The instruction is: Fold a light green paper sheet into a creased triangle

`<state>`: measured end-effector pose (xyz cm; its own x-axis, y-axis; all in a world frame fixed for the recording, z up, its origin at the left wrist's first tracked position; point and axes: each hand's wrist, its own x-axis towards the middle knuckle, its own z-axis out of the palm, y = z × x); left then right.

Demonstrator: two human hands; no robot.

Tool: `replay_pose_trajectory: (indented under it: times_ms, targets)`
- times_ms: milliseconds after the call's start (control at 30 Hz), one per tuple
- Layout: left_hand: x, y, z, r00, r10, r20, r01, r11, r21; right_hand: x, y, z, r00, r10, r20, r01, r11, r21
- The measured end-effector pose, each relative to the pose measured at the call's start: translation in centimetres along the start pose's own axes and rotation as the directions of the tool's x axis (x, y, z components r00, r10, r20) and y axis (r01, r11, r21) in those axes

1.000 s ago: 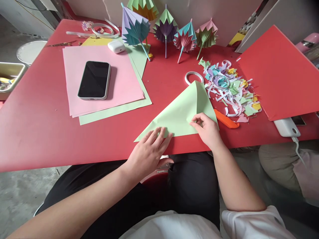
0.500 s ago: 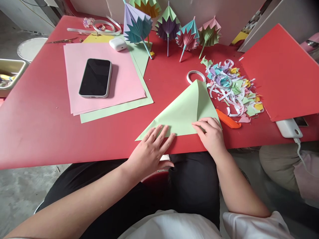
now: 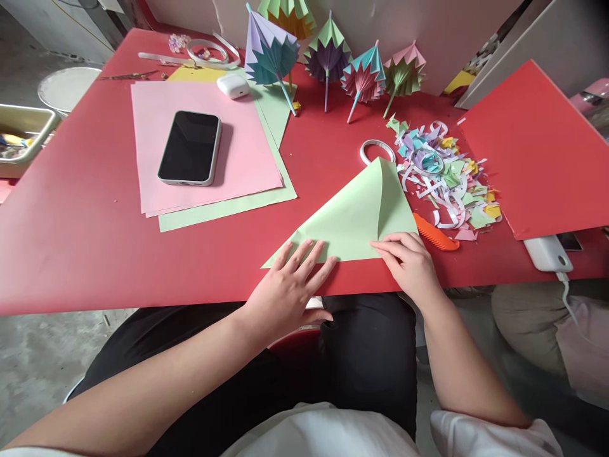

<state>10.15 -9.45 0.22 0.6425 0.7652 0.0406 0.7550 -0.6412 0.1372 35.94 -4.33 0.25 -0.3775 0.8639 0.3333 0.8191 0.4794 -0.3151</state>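
A folded sheet of light green paper [image 3: 342, 216] lies at the front edge of the red table, its peak pointing away from me and a flap edge running down its right part. My left hand [image 3: 290, 279] rests with spread fingers on the sheet's lower left edge. Thumb and fingertips of my right hand [image 3: 409, 260] are pressed together on the paper at the lower end of that flap edge. Just beyond the peak is a roll of white tape [image 3: 377, 143]. An orange cutter [image 3: 435, 233] lies to the right of the sheet.
Pink paper [image 3: 242, 146] under a black-screened phone [image 3: 190, 147] lies left. Small paper umbrellas [image 3: 328, 57] stand at the back. Paper scraps [image 3: 447, 174], a red board [image 3: 533, 152] and a white charger [image 3: 547, 254] are on the right. Someone's leg [image 3: 518, 324] shows lower right.
The camera view has shifted slightly. My right fingertips have drawn closer together on the paper; my left hand remains spread on the sheet.
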Motion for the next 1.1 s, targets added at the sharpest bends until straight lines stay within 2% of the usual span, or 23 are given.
replay_pose_trajectory:
  times_ms: [200,333,467,567,667,833,900,1100]
  targets:
    - [0.0,0.0,0.1,1.000,-0.001,0.001,0.001,1.000,-0.020,0.5,-0.2,-0.2,0.998,-0.055,0.037,0.056,0.998,-0.039]
    - [-0.1,0.0,0.1,1.000,-0.001,-0.018,0.000,1.000,-0.009,2.1,-2.8,0.3,0.976,-0.047,0.215,0.060,0.997,-0.055]
    - [-0.1,0.0,0.0,0.999,0.004,-0.032,-0.003,1.000,0.017,4.6,-6.0,1.1,0.896,-0.045,0.442,0.090,0.993,-0.081]
    - [-0.1,0.0,-0.1,0.999,0.003,-0.039,-0.002,1.000,0.019,6.3,-7.4,1.3,0.824,-0.065,0.563,0.112,0.993,-0.049]
    - [-0.1,-0.1,-0.1,0.999,0.003,-0.041,-0.002,1.000,0.011,7.7,-8.0,1.2,0.772,-0.057,0.633,0.145,0.986,-0.087]
    - [-0.1,-0.1,-0.1,0.999,-0.002,-0.033,0.002,1.000,0.008,9.0,-8.3,0.9,0.720,-0.005,0.694,0.198,0.960,-0.199]
    - [-0.1,0.0,-0.2,1.000,-0.002,-0.029,0.002,1.000,0.007,9.3,-7.9,0.9,0.727,0.013,0.686,0.211,0.947,-0.242]
    - [-0.2,0.0,0.0,0.999,0.004,-0.047,-0.004,1.000,-0.005,10.5,-4.8,1.1,0.803,0.075,0.591,0.185,0.911,-0.368]
